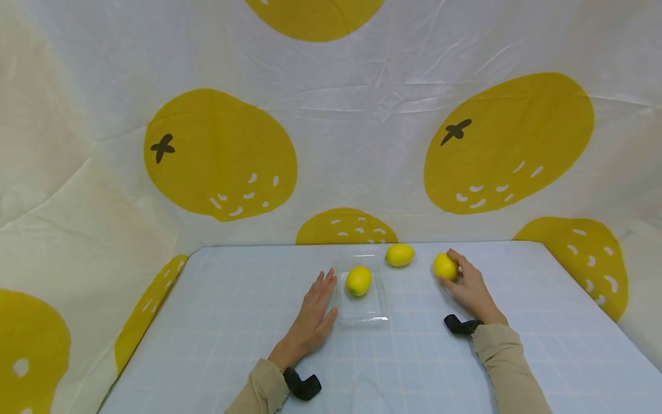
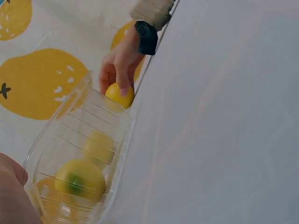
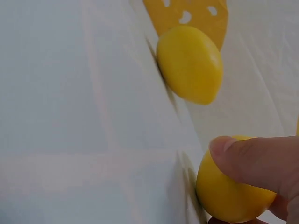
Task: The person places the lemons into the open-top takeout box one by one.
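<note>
A clear plastic container stands on the table with one lemon inside. My left hand lies against the container's left side, fingers straight. Over to the right, my right hand grips a second lemon between thumb and fingers; the right wrist view shows the thumb across this lemon. A third lemon rests on the table just beyond the container's far right corner. In the left wrist view the container shows from the side, with the lemon seen through its wall.
A pale checked cloth covers the table. Behind it hangs a white curtain printed with big yellow fruit, close to the table's back edge. Black wrist devices sit on both wrists.
</note>
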